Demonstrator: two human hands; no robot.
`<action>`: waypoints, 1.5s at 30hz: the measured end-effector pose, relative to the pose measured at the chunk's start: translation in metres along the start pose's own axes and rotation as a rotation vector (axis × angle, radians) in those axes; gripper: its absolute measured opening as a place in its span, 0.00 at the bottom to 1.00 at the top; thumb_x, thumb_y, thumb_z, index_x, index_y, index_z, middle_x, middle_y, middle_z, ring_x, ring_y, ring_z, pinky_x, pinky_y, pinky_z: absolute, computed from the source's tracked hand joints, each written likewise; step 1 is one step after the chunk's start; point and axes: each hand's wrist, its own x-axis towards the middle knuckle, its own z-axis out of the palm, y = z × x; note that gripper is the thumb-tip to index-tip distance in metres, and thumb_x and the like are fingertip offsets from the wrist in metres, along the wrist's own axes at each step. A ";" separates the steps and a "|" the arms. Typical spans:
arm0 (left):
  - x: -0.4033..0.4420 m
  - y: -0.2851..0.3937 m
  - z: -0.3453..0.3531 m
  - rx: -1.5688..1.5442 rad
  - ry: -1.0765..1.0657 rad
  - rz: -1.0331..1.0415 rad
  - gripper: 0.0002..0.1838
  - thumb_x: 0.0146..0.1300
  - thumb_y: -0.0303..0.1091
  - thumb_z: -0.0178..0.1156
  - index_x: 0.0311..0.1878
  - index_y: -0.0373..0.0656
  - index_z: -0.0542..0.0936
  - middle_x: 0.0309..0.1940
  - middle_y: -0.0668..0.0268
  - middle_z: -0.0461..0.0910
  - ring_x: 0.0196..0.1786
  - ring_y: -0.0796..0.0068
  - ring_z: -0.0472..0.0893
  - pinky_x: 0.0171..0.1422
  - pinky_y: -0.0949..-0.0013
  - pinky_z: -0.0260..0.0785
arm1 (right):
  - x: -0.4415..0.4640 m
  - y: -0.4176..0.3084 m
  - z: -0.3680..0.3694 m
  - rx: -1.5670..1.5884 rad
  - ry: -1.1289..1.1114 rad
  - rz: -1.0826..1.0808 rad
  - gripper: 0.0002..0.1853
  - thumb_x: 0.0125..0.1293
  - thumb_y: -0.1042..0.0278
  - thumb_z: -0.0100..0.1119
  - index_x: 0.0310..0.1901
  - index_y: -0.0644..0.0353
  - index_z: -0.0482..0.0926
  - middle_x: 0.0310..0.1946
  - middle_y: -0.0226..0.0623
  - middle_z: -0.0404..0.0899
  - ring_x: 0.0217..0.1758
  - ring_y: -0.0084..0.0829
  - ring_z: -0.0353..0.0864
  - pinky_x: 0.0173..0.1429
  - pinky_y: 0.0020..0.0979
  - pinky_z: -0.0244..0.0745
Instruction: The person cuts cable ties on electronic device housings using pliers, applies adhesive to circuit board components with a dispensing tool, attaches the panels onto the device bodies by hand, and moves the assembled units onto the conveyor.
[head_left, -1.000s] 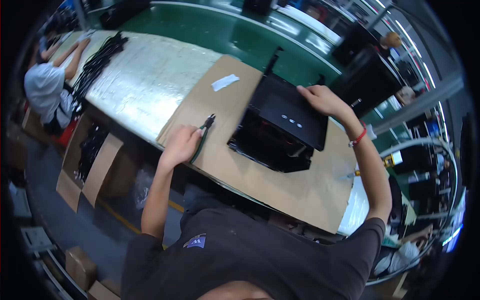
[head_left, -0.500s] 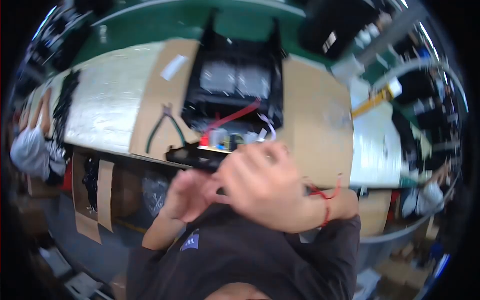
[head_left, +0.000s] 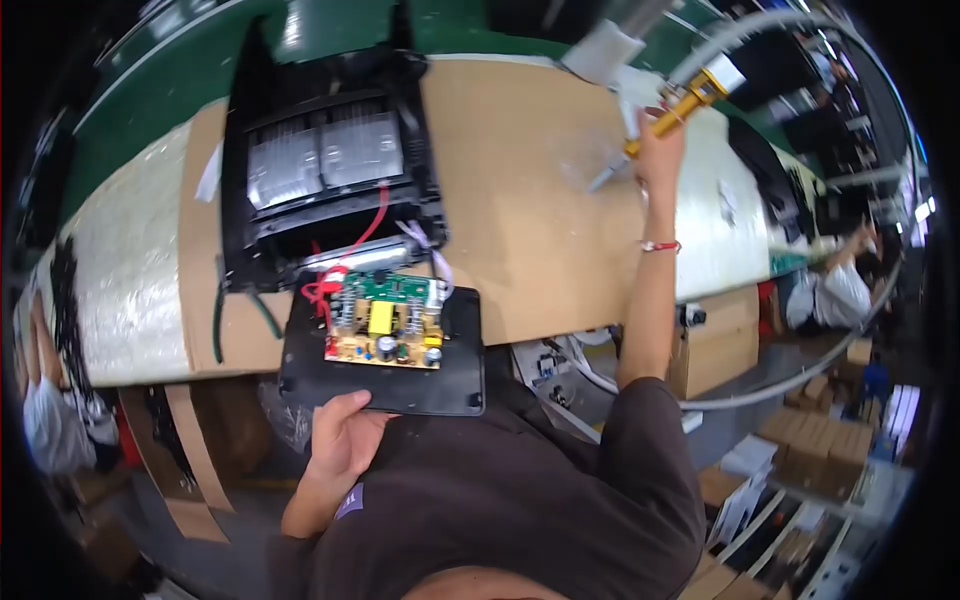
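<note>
My left hand (head_left: 345, 440) grips the near edge of a black panel (head_left: 420, 393), thumb on top. A circuit board (head_left: 385, 320) with a yellow transformer lies on the panel, joined by red and white wires to the open black housing (head_left: 335, 215) behind it. Two silvery blocks show inside the housing. Out to the right, my right hand (head_left: 660, 155) is closed round a yellow and silver power screwdriver (head_left: 682, 112), its tip pointing down to the left. Green-handled pliers (head_left: 218, 320) lie at the housing's left, partly hidden by it.
Brown cardboard (head_left: 540, 220) covers the middle of the bench. An open carton (head_left: 190, 450) stands below the bench at left, near a bundle of black cables (head_left: 65, 330). People sit at the far left and far right. A pale hose (head_left: 790, 385) curves round the right.
The housing's panel has been opened and swung toward me, exposing the board. My left hand has let go of the pliers and taken the panel; my right hand has moved right to the screwdriver.
</note>
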 end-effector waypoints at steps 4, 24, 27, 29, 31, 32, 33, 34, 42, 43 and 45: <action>-0.002 0.010 -0.003 -0.050 -0.019 0.025 0.31 0.60 0.22 0.49 0.69 0.37 0.59 0.63 0.53 0.70 0.64 0.53 0.72 0.66 0.47 0.65 | 0.010 -0.026 -0.005 0.116 -0.044 -0.105 0.20 0.56 0.73 0.61 0.51 0.65 0.73 0.39 0.37 0.82 0.39 0.26 0.79 0.46 0.29 0.74; -0.013 0.023 0.006 0.069 -0.027 -0.079 0.40 0.54 0.20 0.50 0.72 0.42 0.54 0.70 0.58 0.60 0.72 0.56 0.61 0.74 0.50 0.54 | -0.147 -0.214 0.005 0.630 -0.112 -0.187 0.30 0.55 0.72 0.55 0.59 0.74 0.59 0.40 0.48 0.74 0.21 0.18 0.67 0.31 0.20 0.63; -0.013 0.020 -0.002 0.010 -0.090 -0.061 0.34 0.57 0.17 0.50 0.70 0.39 0.58 0.67 0.59 0.64 0.70 0.61 0.64 0.73 0.55 0.56 | -0.152 -0.219 0.009 0.605 -0.139 -0.183 0.31 0.56 0.71 0.55 0.60 0.74 0.58 0.41 0.48 0.73 0.19 0.18 0.67 0.29 0.19 0.62; -0.014 0.018 -0.006 -0.054 -0.133 -0.050 0.29 0.61 0.15 0.49 0.68 0.36 0.62 0.65 0.59 0.68 0.68 0.65 0.67 0.72 0.59 0.58 | -0.154 -0.219 0.013 0.577 -0.119 -0.178 0.31 0.57 0.70 0.55 0.61 0.74 0.58 0.40 0.48 0.73 0.18 0.17 0.67 0.28 0.18 0.61; -0.015 0.017 -0.007 -0.078 -0.126 -0.047 0.27 0.61 0.14 0.51 0.65 0.37 0.65 0.62 0.61 0.72 0.65 0.69 0.71 0.67 0.64 0.63 | -0.153 -0.218 0.015 0.561 -0.129 -0.201 0.32 0.56 0.70 0.54 0.61 0.74 0.57 0.39 0.48 0.73 0.18 0.17 0.68 0.27 0.18 0.61; -0.014 0.017 -0.008 -0.085 -0.124 -0.044 0.27 0.61 0.14 0.51 0.65 0.37 0.65 0.62 0.61 0.72 0.65 0.69 0.71 0.67 0.64 0.63 | -0.154 -0.219 0.014 0.558 -0.112 -0.199 0.32 0.56 0.70 0.54 0.61 0.75 0.57 0.38 0.48 0.73 0.18 0.18 0.68 0.27 0.18 0.61; -0.014 0.018 -0.008 -0.068 -0.124 -0.037 0.26 0.61 0.14 0.52 0.64 0.37 0.67 0.60 0.62 0.73 0.62 0.71 0.72 0.63 0.67 0.66 | -0.154 -0.219 0.015 0.554 -0.093 -0.195 0.32 0.56 0.70 0.54 0.61 0.75 0.58 0.37 0.47 0.73 0.18 0.18 0.68 0.27 0.18 0.61; -0.013 0.019 -0.008 -0.062 -0.122 -0.035 0.26 0.61 0.14 0.52 0.64 0.37 0.68 0.59 0.63 0.74 0.61 0.72 0.73 0.61 0.69 0.67 | -0.153 -0.219 0.017 0.554 -0.064 -0.212 0.31 0.55 0.71 0.54 0.60 0.75 0.58 0.37 0.47 0.73 0.18 0.18 0.67 0.26 0.17 0.60; -0.014 0.015 -0.016 0.099 -0.073 -0.044 0.17 0.62 0.17 0.56 0.55 0.36 0.75 0.48 0.68 0.78 0.48 0.82 0.75 0.47 0.76 0.68 | -0.152 -0.218 0.023 0.574 -0.008 -0.250 0.27 0.56 0.72 0.54 0.57 0.76 0.62 0.37 0.52 0.71 0.19 0.17 0.61 0.22 0.12 0.56; -0.014 0.015 -0.015 0.110 -0.072 -0.034 0.16 0.62 0.18 0.56 0.54 0.36 0.75 0.47 0.69 0.79 0.47 0.83 0.75 0.46 0.76 0.68 | -0.152 -0.215 0.024 0.573 -0.008 -0.265 0.27 0.56 0.72 0.54 0.57 0.75 0.62 0.37 0.52 0.71 0.19 0.17 0.61 0.22 0.12 0.56; -0.013 0.015 -0.010 0.117 -0.053 -0.012 0.16 0.62 0.18 0.56 0.54 0.36 0.76 0.46 0.69 0.79 0.45 0.84 0.75 0.43 0.77 0.67 | -0.151 -0.214 0.023 0.573 -0.009 -0.279 0.27 0.55 0.73 0.54 0.57 0.75 0.62 0.37 0.51 0.71 0.19 0.16 0.61 0.22 0.12 0.57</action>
